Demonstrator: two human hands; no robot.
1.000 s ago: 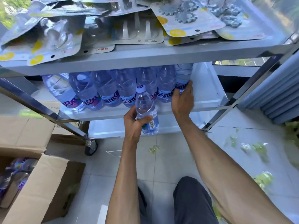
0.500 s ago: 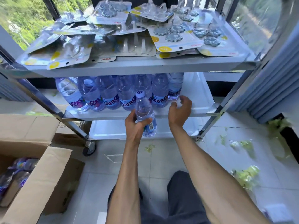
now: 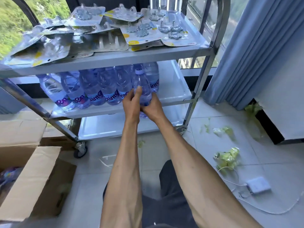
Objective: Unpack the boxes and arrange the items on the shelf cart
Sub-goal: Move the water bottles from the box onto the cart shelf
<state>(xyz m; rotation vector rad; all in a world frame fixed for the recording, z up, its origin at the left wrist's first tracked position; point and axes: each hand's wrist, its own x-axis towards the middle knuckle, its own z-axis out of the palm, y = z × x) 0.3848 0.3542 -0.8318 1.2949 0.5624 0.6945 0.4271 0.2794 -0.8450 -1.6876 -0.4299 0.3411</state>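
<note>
Clear plastic, tinted blue: I hold one water bottle (image 3: 142,89) upright at the near edge of the middle shelf (image 3: 171,89) of the steel cart (image 3: 206,66), at the right end of the row of bottles (image 3: 98,89) that stands there. My left hand (image 3: 132,102) wraps its body, thumb tip pressed to the front; my right hand (image 3: 153,106) curls round its lower part from the right. The step in hand, as I judge it, is seating this bottle beside its neighbours. The next move calls for sliding it back onto the tray, base flat, label outward, then letting go without knocking the row. Blister packs (image 3: 139,32) lie heaped on the top shelf; the bottom shelf (image 3: 115,127) shows below. An open cardboard box (image 3: 32,176) sits near left, its contents cut off by the frame and too blurred to name. My hands cover the bottle's base, so I cannot tell whether it touches the shelf. Green scraps (image 3: 227,159) litter the tiles at right.
</note>
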